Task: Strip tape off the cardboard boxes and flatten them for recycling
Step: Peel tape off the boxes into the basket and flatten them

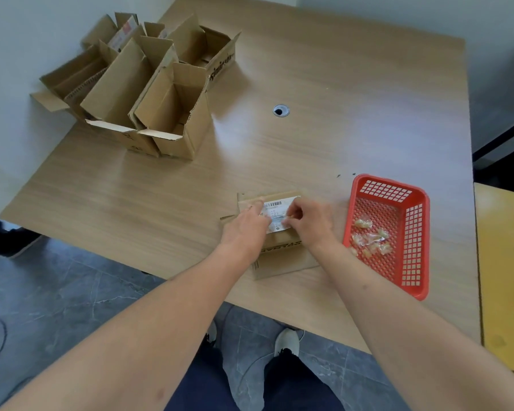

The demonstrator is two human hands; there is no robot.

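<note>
The wooden desk carries everything, and the red plastic basket at its right near edge serves as the landmark. Far from the basket, toward the desk's back left corner, stands a cluster of opened cardboard boxes, flaps up and still in box form, so by my reading they have yet to be flattened. Just left of the basket, near the front edge, lies the small cardboard box now in hand, with a white shipping label on its top. The left hand presses down on the box's top on the side away from the basket, its fingers fairly straight. The right hand, on the basket's side, has its fingers curled and pinching at the label's edge, apparently to peel it or tape over it. Inside the basket sit crumpled bits of clear tape, so some stripping looks done; I judge the task early, with most left.
</note>
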